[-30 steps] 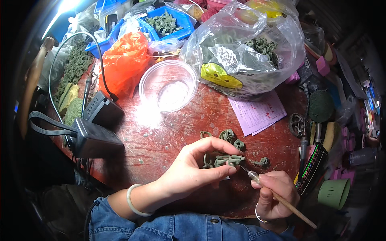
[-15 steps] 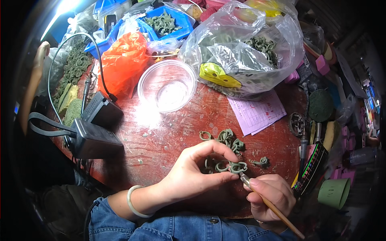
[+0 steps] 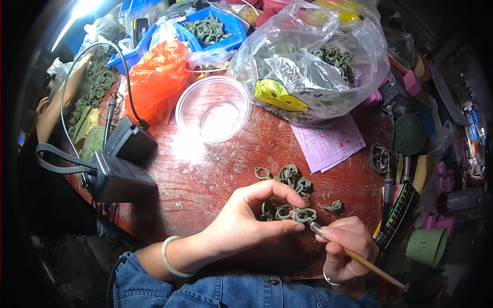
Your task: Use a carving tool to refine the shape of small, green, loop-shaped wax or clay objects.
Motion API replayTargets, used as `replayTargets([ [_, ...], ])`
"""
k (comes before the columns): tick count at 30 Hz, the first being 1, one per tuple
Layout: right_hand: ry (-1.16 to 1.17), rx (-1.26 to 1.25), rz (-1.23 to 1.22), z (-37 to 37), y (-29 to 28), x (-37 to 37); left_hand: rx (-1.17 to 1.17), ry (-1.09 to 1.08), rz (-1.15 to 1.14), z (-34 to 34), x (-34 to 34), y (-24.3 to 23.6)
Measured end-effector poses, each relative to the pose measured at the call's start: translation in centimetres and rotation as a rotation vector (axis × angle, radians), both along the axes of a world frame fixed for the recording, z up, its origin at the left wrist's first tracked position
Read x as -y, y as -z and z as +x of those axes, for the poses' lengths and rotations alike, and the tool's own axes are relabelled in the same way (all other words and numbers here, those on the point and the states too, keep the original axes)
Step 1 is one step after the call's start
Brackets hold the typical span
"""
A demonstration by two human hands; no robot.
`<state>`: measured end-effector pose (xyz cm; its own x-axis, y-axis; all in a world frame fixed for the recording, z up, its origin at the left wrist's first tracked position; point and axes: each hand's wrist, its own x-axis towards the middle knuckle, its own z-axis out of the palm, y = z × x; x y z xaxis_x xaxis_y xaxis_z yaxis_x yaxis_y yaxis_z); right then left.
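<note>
Between its thumb and fingers, my left hand (image 3: pixel 257 210) pinches a dark green looped piece (image 3: pixel 304 214), made of linked ring shapes. A slim wooden-handled tool (image 3: pixel 367 263) with a metal collar is in my right hand (image 3: pixel 349 246), its tip at the near right side of the looped piece. Whether the tip is a brush or a point is too small to tell. Just beyond my left fingers lie several similar green pieces (image 3: pixel 288 174) on the red table, and a smaller one (image 3: pixel 335 206) sits to the right.
A clear round tub (image 3: pixel 185 115) stands mid-table. Behind are a clear bag (image 3: pixel 287 66) of green pieces, an orange bag (image 3: pixel 159 77) and a blue bin (image 3: pixel 239 36). Pink papers (image 3: pixel 328 146) lie right; black boxes (image 3: pixel 126 179) stand left. Another person's arm (image 3: pixel 56 110) reaches in left.
My right hand has shifted slightly right and up, drawing the tool tip back a little from the looped piece. My left hand stays put. The other person's arm has reached farther in.
</note>
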<state>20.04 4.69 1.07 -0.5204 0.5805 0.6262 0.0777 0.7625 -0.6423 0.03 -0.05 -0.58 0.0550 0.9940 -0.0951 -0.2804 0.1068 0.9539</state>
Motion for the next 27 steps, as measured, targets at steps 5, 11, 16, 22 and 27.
replayTargets([
  [5,-0.020,-0.036,-0.078,0.0,0.0,0.0,-0.009,0.021,-0.012,-0.1,-0.1,-0.1],
  [11,0.024,-0.130,-0.176,0.1,0.5,0.1,0.016,0.041,-0.164,-0.1,-0.1,-0.9],
  [16,0.043,-0.215,-0.250,0.1,0.6,0.2,0.132,0.046,-0.232,-0.1,-0.1,-1.0],
  [22,0.051,-0.046,-0.097,0.4,0.1,-0.3,0.091,0.081,-0.155,-0.1,0.1,-0.5],
  [27,0.021,-0.019,-0.124,0.6,0.0,0.0,0.087,0.078,-0.162,0.0,0.0,-0.6],
])
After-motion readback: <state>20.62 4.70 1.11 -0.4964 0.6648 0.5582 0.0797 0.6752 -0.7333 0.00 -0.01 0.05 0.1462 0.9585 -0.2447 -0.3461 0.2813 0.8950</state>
